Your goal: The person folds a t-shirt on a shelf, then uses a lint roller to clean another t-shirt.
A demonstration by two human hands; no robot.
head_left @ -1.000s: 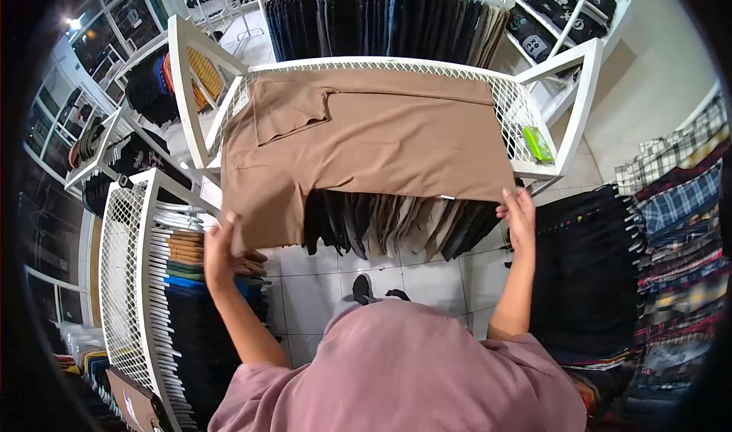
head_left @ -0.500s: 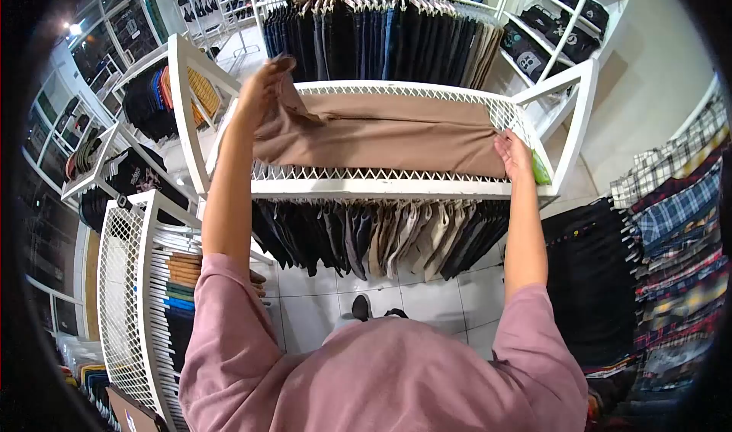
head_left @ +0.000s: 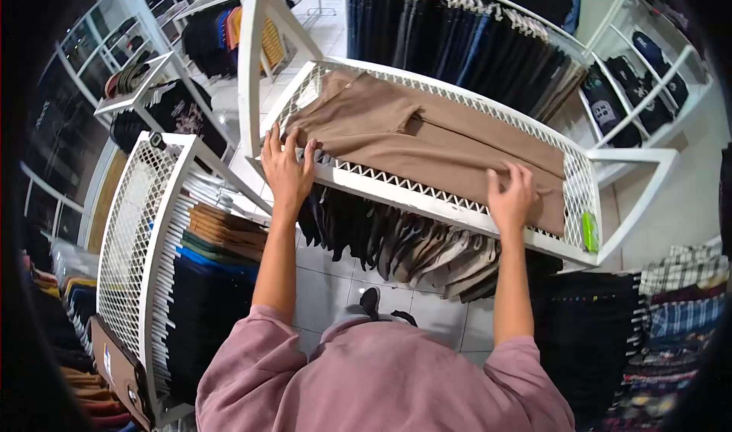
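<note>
The tan-brown folded cotton trousers (head_left: 427, 138) lie along the top of the white wire-mesh clothes rack (head_left: 381, 186), straight ahead of me at twelve o'clock. A second ago their lower half hung over the near rail and I had its edge in both hands. Now that half is up on the mesh, doubled over the rest, so the cloth makes one long narrow band, and nothing of it dangles any more.

My left hand (head_left: 286, 169) has let go of the corner it was lifting. It rests palm down, fingers spread wide, on the nine o'clock end of the band, gripping nothing. My right hand (head_left: 509, 195) is also open and flat, fingertips pressing the near edge toward the three o'clock end.

To me the fold looks laid and is only being pressed flat.

A small bright green packet (head_left: 589, 231) sits on the mesh at three o'clock of my right hand, apart from the cloth.
</note>
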